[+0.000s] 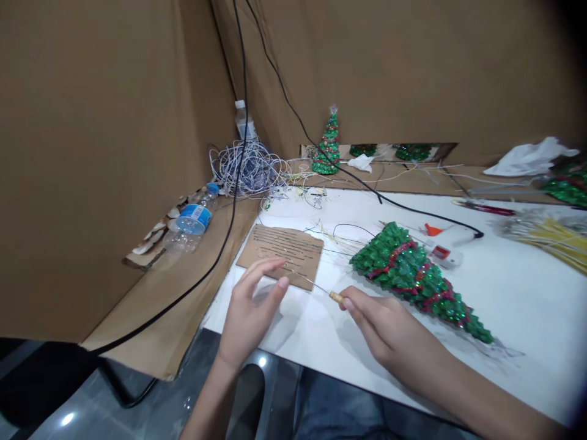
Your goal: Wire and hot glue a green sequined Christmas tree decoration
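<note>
My right hand (383, 324) grips the light wooden handle of a thin awl-like tool (336, 297). Its slender metal shaft points left, over the lower right part of a brown cardboard piece (250, 255) marked with rows of dark lines. My left hand (250, 308) hovers at the near edge of that cardboard, thumb and forefinger apart, with nothing visible between them. Right of the cardboard, a green beaded Christmas tree (413, 275) with red garland lies on its side, thin wires spreading from its base.
A tangle of white wire (252, 168) and a water bottle (245, 122) fill the back left corner. Another bottle (192, 220) lies at left. A small upright tree (328, 146) stands behind. Black cables (238, 153) cross the view. A glue gun (444, 253) and yellow strands (557, 241) lie right.
</note>
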### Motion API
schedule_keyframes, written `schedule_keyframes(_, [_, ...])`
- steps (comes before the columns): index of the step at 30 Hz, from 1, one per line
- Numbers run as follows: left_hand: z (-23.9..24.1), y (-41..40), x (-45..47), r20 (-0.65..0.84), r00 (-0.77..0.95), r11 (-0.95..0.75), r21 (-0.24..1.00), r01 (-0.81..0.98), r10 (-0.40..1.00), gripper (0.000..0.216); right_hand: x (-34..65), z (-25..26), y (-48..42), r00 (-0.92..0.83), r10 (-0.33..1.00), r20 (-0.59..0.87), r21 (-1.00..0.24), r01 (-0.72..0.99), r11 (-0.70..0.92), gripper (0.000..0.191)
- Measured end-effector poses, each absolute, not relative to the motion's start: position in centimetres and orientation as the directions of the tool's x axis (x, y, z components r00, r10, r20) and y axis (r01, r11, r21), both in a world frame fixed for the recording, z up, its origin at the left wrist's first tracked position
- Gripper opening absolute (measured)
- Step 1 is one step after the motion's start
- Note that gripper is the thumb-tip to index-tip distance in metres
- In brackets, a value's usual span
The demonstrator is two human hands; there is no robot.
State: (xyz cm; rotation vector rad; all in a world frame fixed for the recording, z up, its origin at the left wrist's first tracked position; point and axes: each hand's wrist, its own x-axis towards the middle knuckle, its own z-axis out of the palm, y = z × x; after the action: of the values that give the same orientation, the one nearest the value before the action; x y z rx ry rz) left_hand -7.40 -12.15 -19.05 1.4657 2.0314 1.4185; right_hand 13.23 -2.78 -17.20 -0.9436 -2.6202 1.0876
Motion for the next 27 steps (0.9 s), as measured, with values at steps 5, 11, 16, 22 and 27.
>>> schedule_keyframes(5, [-18.2,-11.6,-6.9,0.172,-0.495,-0.04,0.963,0.266,0.852,0.016,13.4,-17.1,-3.1,-0.823,0.565,-0.059,-0.731,0.421,0.537,0.028])
schedule_keyframes(11, [-18.1,-11.3,-6.1,0.146,-0.507,-0.119,0.989,0.085,0.849,0.01,14.1,-17.3,-3.6,-0.83,0.558,-0.023,-0.782,0.362,0.507,0.029])
schedule_keyframes(16, [-18.3,-11.3,-5.0,0.175,-0.558,-0.21,0.978,0.001,0.811,0.007,14.5,-17.2,-4.5,-0.795,0.603,-0.068,-0.852,0.361,0.38,0.036])
schedule_keyframes(22, [-18.2,-11.0,-3.2,0.21,-0.613,-0.356,0.926,-0.124,0.761,0.008,14.2,-17.4,-5.7,-0.801,0.547,-0.244,-0.969,0.224,-0.103,0.041])
schedule_keyframes(27, [-17.6,-10.8,-1.8,0.158,-0.592,-0.416,0.848,-0.329,0.79,0.013,14.2,-18.4,-6.7,-0.866,0.419,-0.273,-0.881,0.051,-0.469,0.039])
